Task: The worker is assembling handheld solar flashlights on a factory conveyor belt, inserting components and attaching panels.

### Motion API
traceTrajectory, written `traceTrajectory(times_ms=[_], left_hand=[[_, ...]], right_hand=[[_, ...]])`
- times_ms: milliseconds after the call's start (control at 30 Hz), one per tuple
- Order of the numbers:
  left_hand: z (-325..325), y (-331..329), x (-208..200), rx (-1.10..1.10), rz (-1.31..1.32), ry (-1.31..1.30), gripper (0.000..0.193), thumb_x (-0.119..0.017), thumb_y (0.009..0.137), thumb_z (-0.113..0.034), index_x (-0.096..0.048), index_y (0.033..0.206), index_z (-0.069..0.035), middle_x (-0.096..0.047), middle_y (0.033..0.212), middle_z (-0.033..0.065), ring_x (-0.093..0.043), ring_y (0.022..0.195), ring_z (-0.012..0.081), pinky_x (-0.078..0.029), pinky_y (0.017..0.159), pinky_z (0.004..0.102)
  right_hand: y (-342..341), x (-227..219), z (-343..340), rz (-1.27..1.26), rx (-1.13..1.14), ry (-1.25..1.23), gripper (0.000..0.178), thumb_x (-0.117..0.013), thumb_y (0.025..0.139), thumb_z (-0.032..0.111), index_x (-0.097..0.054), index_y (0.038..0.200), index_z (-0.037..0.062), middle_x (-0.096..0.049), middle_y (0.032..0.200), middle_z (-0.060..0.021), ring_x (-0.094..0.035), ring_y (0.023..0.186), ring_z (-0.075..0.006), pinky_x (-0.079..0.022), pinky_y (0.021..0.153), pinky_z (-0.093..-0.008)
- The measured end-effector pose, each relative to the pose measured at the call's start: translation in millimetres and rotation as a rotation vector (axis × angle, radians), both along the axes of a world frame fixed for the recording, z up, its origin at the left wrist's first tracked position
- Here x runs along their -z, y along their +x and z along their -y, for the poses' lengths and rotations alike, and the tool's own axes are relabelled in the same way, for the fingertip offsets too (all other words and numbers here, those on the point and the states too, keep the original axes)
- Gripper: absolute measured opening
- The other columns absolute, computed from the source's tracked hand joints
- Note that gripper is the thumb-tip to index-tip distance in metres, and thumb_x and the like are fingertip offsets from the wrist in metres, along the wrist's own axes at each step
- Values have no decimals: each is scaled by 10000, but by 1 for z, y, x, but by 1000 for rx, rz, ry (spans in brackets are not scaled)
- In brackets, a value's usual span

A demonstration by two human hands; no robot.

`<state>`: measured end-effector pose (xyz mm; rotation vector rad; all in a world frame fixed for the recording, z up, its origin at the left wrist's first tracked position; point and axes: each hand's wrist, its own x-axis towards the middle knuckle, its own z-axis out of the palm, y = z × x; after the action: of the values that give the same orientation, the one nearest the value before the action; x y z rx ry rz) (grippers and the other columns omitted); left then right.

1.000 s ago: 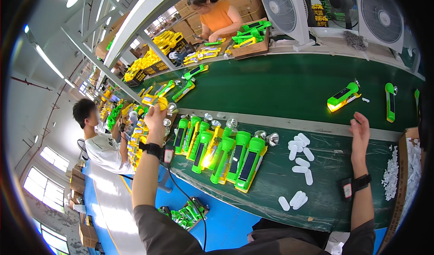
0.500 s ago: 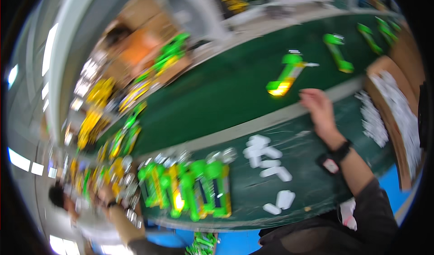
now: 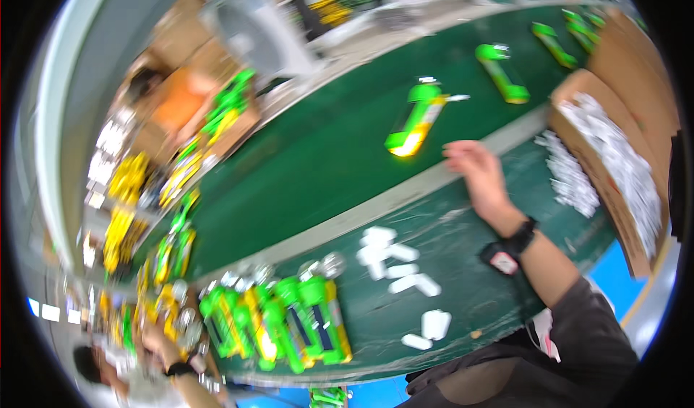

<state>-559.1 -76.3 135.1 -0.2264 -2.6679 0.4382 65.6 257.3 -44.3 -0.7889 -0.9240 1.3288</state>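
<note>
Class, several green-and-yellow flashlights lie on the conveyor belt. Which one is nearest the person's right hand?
The lit flashlight just beyond the right hand; its yellow end glows, and the others lie farther along the belt.

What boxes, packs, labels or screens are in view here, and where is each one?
Cardboard box: right edge by the belt, brown, open, filled with small white pieces.
Second cardboard box: far side of the belt, brown, holding green and yellow items.
Wrist device: on the right arm, small dark square, pale face.
Labels: too blurred to tell.
</note>
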Motion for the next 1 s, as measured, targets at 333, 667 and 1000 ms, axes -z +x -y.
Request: traceTrajectory(times_ms=[333,667,1000], left_hand=[[-13,225,-2,1093,294,935,268,-527,894,6,-607,1149,28,-682,990,138,-627,899,114,-486,803,245],[-1,278,0,1244,282,995,240,-542,874,48,-644,1088,13,-692,958,113,-621,810,97,-484,715,212],[40,293,38,1155,425,989,246,-522,855,34,-606,1076,103,-662,943,202,-653,799,212,-510,740,288]], right_hand=[[33,26,-18,80,-69,8,288,-507,946,194,-532,1171,17,-564,1092,-56,-533,934,-104,-416,837,-239],[19,10,-8,43,-86,0,260,-557,927,201,-568,1111,17,-576,1026,-37,-540,918,-101,-426,827,-244],[63,4,-113,802,315,297,400,-671,660,-25,-583,1042,56,-600,942,-109,-597,832,-205,-501,740,-318]])
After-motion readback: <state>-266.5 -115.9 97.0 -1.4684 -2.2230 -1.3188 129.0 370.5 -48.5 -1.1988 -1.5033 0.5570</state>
